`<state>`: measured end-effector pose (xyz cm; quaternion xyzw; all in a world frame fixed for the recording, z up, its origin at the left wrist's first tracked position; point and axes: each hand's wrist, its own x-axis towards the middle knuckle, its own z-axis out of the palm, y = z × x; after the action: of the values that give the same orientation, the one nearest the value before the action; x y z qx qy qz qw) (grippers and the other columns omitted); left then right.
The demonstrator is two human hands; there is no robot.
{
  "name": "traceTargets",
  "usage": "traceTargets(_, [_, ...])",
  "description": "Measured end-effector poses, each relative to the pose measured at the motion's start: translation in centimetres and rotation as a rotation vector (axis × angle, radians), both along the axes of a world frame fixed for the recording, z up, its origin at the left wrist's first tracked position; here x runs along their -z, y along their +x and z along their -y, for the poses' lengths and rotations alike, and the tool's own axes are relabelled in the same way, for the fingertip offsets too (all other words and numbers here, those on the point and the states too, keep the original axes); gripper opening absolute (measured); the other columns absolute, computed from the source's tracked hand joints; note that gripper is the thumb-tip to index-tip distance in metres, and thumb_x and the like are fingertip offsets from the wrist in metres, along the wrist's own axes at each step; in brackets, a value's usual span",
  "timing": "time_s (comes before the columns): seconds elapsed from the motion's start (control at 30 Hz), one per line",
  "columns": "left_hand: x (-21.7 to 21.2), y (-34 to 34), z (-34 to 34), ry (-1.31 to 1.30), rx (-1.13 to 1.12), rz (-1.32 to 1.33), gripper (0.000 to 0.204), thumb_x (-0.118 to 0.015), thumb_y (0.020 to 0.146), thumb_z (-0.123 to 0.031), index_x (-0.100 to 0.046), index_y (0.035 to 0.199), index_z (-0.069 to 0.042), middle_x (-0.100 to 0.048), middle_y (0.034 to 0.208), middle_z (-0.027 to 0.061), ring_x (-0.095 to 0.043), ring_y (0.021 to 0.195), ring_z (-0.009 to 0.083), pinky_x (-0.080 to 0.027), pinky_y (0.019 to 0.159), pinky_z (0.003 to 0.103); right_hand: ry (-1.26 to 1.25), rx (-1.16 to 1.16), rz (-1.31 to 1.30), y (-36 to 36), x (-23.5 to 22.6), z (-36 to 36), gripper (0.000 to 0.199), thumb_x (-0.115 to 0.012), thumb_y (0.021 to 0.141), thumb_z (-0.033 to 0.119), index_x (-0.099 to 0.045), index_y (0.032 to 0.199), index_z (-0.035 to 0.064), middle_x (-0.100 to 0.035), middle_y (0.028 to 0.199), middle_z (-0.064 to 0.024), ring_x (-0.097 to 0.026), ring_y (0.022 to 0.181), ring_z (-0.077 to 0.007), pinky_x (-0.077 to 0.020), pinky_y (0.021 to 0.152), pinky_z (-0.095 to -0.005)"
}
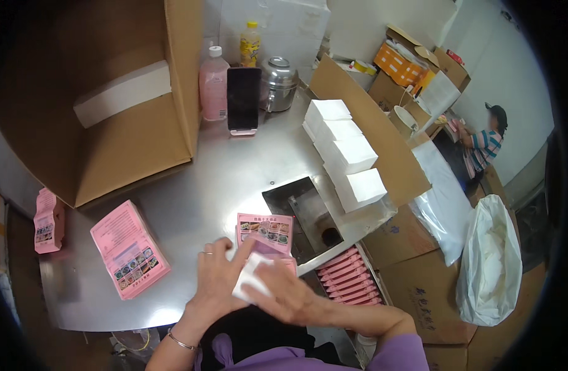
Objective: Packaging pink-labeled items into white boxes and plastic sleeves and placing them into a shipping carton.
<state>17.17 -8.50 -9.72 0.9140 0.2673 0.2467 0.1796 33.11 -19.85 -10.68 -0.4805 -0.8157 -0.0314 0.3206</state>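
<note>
My left hand (pixel 217 273), with a ring on one finger, has its fingers spread beside a small stack of pink printed sheets (pixel 265 227). Its index finger reaches onto the pink paper, and its thumb is hidden. Between my hands is a white folded paper stack (pixel 252 272), like napkins. My right hand (pixel 285 295) is blurred by motion, and its fingers are closed on that white stack. A thick pile of pink printed sheets (pixel 130 250) lies left of my hands on the metal table (pixel 203 191).
Several white paper stacks (pixel 352 157) stand in a row beyond a rectangular table opening (pixel 305 216). Pink packets (pixel 352 278) fill a box at right. A large open carton (pixel 135 139) stands back left. A phone (pixel 243 102) leans upright near bottles. Another person (pixel 482 145) works far right.
</note>
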Motion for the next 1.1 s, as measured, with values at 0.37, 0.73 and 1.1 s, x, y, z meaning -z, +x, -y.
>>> traceTargets(0.37, [-0.6, -3.2, 1.3, -0.067, 0.132, 0.111, 0.04, -0.067, 0.075, -0.002, -0.066, 0.114, -0.006, -0.058, 0.098, 0.0138, -0.057, 0.092, 0.0306, -0.047, 0.077, 0.041, -0.647, 0.74, -0.027, 11.5, 3.8, -6.3, 0.019, -0.056, 0.092, 0.017, -0.066, 0.088, 0.0017, -0.069, 0.093, -0.0234, -0.069, 0.083, -0.0395, -0.0561, 0.071, -0.0463])
traceTargets(0.73, [0.4, -16.9, -5.8, 0.348, -0.567, -0.375, 0.019, -0.057, 0.085, 0.002, -0.054, 0.102, -0.006, -0.057, 0.097, 0.0109, -0.054, 0.1, 0.0317, -0.04, 0.097, 0.049, 0.18, 1.065, 0.251, 17.7, -0.3, -2.6, 0.014, -0.067, 0.089, 0.014, -0.069, 0.095, 0.0019, -0.059, 0.089, -0.0141, -0.057, 0.087, -0.0314, -0.0461, 0.077, -0.0445])
traceTargets(1.1, [0.7, 2.6, 1.8, -0.105, 0.224, 0.149, 0.023, -0.063, 0.079, 0.002, -0.06, 0.102, 0.001, -0.058, 0.113, 0.0201, -0.058, 0.102, 0.0415, -0.049, 0.079, 0.049, 0.264, 0.66, 0.211, 11.8, -0.7, -2.7, 0.048, -0.06, 0.076, -0.008, -0.058, 0.124, -0.0036, -0.061, 0.119, -0.0225, -0.063, 0.105, -0.0393, -0.0494, 0.087, -0.0509])
